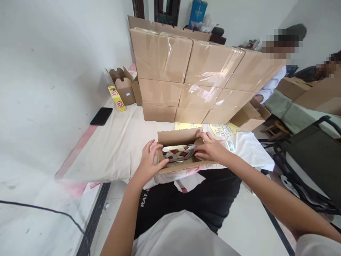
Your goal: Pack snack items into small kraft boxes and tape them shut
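On the table right before me stands a small open cardboard box [181, 136]. Inside it lies a shiny cream packet [179, 153] with red-brown diamond shapes. My left hand [150, 161] is closed over the box's left end, its thumb over the near rim and its fingers at the left end of the packet. My right hand [211, 147] reaches in from the right, fingers bent at the packet's right end and one fingertip by the box's far wall. The right hand covers part of that end, so its exact hold is partly hidden.
Behind the box rises a tall stack of taped cartons [202, 81]. Yellow sticker sheets [223, 130] lie at its foot. A black phone [101, 116] and an open carton with a yellow strip [116, 98] are at left. Another person's sleeve [273, 85] shows at right, near another carton [249, 115].
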Demonstrator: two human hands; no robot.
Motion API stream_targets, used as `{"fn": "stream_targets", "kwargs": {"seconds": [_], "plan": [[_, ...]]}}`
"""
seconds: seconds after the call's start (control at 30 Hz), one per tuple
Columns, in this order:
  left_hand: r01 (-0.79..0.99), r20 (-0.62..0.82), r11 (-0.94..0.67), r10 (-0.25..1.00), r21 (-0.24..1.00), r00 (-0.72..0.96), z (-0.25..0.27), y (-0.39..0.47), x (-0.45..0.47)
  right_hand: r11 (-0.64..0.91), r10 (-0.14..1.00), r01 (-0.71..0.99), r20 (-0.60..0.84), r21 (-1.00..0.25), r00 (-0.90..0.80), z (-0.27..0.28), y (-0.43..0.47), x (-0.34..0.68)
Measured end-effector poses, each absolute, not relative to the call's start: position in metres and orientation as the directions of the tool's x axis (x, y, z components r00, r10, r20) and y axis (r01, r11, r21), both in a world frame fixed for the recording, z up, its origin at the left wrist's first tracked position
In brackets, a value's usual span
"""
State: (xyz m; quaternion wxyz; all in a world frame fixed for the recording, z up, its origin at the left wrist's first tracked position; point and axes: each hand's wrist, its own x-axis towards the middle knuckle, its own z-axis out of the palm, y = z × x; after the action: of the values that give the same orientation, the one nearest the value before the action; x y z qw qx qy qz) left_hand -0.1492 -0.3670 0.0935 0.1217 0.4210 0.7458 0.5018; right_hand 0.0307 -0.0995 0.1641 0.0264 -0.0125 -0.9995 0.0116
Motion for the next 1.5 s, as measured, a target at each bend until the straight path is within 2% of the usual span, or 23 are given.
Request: {"fn": "stream_targets", "kwargs": {"seconds": [0.07,0.13,0.23,0.33,0.5,0.6,0.77,0.9,1.0,1.1,1.2,1.27,1.33,1.43,1.5], "plan": [[0.562,0.134,0.253,0.82,0.788,-0.557,0.097,-0.372,-0.151,0.993,0.041,0.044,0.03,0.11,-0.999,0.163,-0.105,0.031],[0.644,0.093,0.3,0.86,0.704,-0.502,0.105,-0.373,-0.151,0.974,0.041,0.042,0.008,0.225,-0.999,0.162,-0.111,0.033],[0.749,0.089,0.305,0.896,0.588,-0.435,0.119,-0.371,-0.148,0.964,0.003,0.003,0.0,0.265,-1.0,0.158,-0.112,0.037],[0.808,0.101,0.365,0.884,0.463,-0.457,0.129,-0.367,-0.141,0.98,-0.034,-0.023,0.051,0.198,-0.998,0.156,-0.107,0.042],[0.833,0.102,0.436,0.863,0.34,-0.494,0.132,-0.363,-0.137,0.998,0.033,0.028,0.081,-0.062,-0.996,0.167,-0.1,0.055],[0.852,0.104,0.39,0.887,0.35,-0.449,0.131,-0.361,-0.141,0.98,0.074,0.053,0.107,-0.191,-0.992,0.17,-0.096,0.062],[0.835,0.078,0.268,0.935,0.48,-0.345,0.133,-0.359,-0.154,0.925,0.145,0.063,0.196,-0.375,-0.97,0.145,-0.083,0.066],[0.829,0.015,0.283,0.944,0.482,-0.331,0.135,-0.356,-0.165,0.91,0.155,0.032,0.269,-0.414,-0.95,0.125,-0.078,0.06],[0.885,0.014,0.329,0.936,0.33,-0.353,0.137,-0.35,-0.167,0.909,0.147,0.008,0.303,-0.416,-0.942,0.123,-0.075,0.054],[0.931,0.04,0.332,0.939,0.154,-0.342,0.141,-0.343,-0.163,0.905,0.148,0.018,0.276,-0.425,-0.95,0.125,-0.073,0.053],[0.944,-0.042,0.319,0.948,0.085,-0.316,0.147,-0.338,-0.158,0.909,0.17,0.053,0.253,-0.414,-0.952,0.128,-0.072,0.054],[0.943,-0.121,0.315,0.945,0.103,-0.303,0.153,-0.336,-0.157,0.909,0.186,0.082,0.221,-0.408,-0.957,0.132,-0.074,0.055],[0.925,-0.182,0.327,0.939,0.196,-0.293,0.16,-0.337,-0.159,0.903,0.196,0.115,0.158,-0.413,-0.968,0.139,-0.078,0.055],[0.824,-0.199,0.357,0.933,0.44,-0.298,0.165,-0.341,-0.165,0.881,0.218,0.161,0.08,-0.446,-0.973,0.147,-0.082,0.053],[0.731,-0.129,0.333,0.938,0.596,-0.322,0.161,-0.344,-0.171,0.856,0.234,0.155,0.101,-0.493,-0.967,0.146,-0.083,0.052]]}}
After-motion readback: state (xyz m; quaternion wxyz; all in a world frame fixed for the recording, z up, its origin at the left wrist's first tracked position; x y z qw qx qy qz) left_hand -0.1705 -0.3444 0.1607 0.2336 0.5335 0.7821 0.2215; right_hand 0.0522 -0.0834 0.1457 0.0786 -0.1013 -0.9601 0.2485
